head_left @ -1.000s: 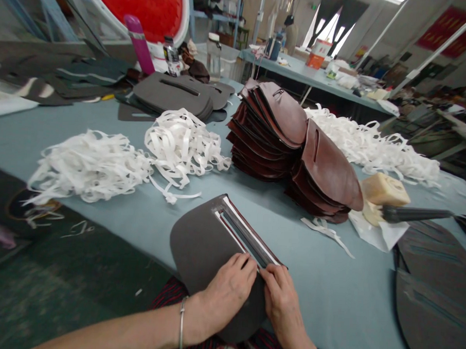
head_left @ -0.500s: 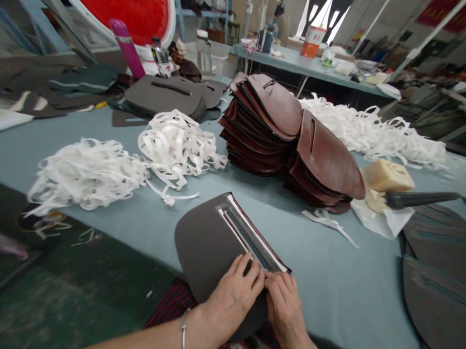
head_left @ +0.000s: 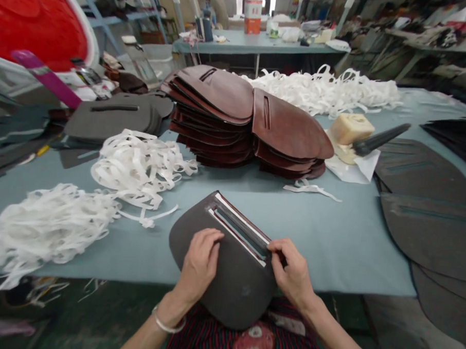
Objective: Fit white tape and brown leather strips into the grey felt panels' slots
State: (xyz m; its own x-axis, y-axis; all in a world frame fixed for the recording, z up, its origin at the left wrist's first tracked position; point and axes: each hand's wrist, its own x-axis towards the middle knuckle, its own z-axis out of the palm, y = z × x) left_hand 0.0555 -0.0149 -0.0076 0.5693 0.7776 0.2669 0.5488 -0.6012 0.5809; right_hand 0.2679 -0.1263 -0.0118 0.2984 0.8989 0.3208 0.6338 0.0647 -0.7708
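Workshop tables are stretching into the background behind a long blue-grey worktop [head_left: 341, 251], and a grey slotted panel [head_left: 232, 282] is lying at its near edge, its rounded end overhanging toward the person's striped lap [head_left: 195, 337]. The left hand [head_left: 198, 263], wearing a silver bangle [head_left: 167, 321], is resting flat on the panel just below the slot, fingers together. The right hand [head_left: 293, 267] is pinching the panel's right side at the slot's end between thumb and fingers. A narrow strip of brown leather [head_left: 240, 229] is showing along the slot.

Two stacks of brown leather panels [head_left: 208, 111] are sitting near 12 o'clock from the panel, and a loose white ribbon tangle [head_left: 140, 165] is lying at 10 o'clock, with a second tangle [head_left: 49, 228] at 9 o'clock. A cream block [head_left: 351, 129] and a dark-handled brush [head_left: 381, 140] are resting on white paper [head_left: 353, 167] near 2 o'clock, and overlapping dark grey panels [head_left: 427, 224] are lying at 3 o'clock.

The slot's long axis is running from 10 o'clock to 4 o'clock, and the panel's straight edge is facing 1 o'clock.
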